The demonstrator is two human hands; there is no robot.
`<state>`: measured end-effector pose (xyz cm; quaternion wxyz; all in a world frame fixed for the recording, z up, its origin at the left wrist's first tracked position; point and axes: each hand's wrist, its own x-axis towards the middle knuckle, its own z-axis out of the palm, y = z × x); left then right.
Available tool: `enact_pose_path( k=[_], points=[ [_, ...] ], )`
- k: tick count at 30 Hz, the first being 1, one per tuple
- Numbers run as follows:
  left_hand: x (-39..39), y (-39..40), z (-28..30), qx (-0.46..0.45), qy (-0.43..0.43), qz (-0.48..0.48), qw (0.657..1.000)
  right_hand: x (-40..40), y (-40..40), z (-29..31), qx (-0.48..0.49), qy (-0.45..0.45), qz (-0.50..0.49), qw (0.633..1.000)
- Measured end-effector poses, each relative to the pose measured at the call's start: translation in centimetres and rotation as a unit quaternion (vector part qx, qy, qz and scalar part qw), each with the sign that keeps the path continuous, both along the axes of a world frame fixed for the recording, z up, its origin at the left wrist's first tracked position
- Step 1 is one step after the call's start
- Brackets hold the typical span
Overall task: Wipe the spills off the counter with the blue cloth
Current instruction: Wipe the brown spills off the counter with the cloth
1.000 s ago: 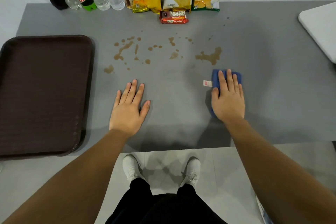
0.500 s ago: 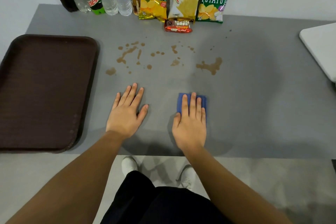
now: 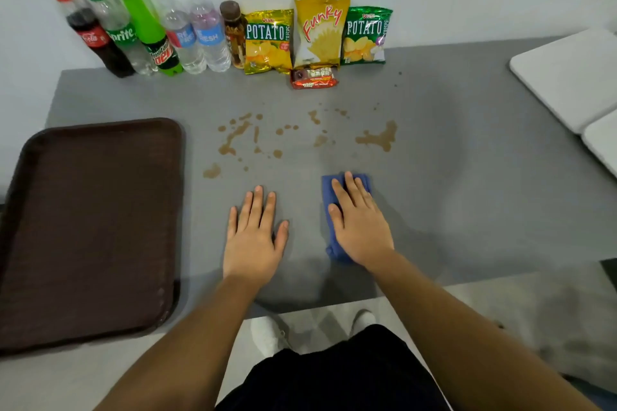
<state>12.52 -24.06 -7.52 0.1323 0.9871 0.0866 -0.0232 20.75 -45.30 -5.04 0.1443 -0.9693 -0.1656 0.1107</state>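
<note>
Brown spills lie across the middle of the grey counter point(image 3: 467, 177): a large blotch point(image 3: 379, 137) at the right, scattered drops and streaks point(image 3: 237, 138) at the left. My right hand point(image 3: 359, 225) presses flat on the folded blue cloth point(image 3: 329, 188), which sits on the counter just nearer than the spills. The cloth's top and left edges show around my fingers. My left hand point(image 3: 255, 237) rests flat on the bare counter beside it, fingers spread, holding nothing.
A dark brown tray point(image 3: 90, 230) fills the left side. Several drink bottles point(image 3: 147, 33), three chip bags point(image 3: 317, 33) and a red snack pack point(image 3: 314, 77) line the back wall. White boards point(image 3: 574, 77) lie at the right. The counter's front edge is just below my wrists.
My right hand slid the blue cloth leftward from below the large blotch to near my left hand. The left hand stayed put. The view tilted up slightly.
</note>
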Motion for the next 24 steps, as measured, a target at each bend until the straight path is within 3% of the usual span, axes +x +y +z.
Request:
enact_pose_path(
  k=[7, 10, 14, 16, 18, 24],
  points=[
    [0.3, -0.7, 1.5, -0.039, -0.020, 0.032, 0.999, 1.3, -5.4, 1.4, 0.023, -0.019, -0.041, 0.999],
    [1.5, -3.9, 3.1, -0.071, -0.071, 0.067, 0.993, 3.1, -6.9, 1.3, 0.026, -0.015, -0.032, 0.999],
    [3.8, -11.8, 4.1, -0.136, -0.104, -0.014, 0.985, 4.4, -7.6, 1.0, 0.014, -0.011, 0.004, 1.000],
    [4.9, -15.2, 3.4, -0.114, -0.082, -0.040, 0.989, 4.9, -7.7, 0.7, 0.007, -0.006, 0.025, 1.000],
    [5.2, -16.9, 2.1, -0.086, -0.031, -0.007, 0.996, 5.2, -7.9, 0.4, -0.001, 0.007, 0.036, 0.999],
    [3.8, -16.6, -0.3, -0.027, 0.010, 0.037, 0.999, 4.8, -8.5, 0.2, 0.002, -0.007, 0.065, 0.998]
  ],
)
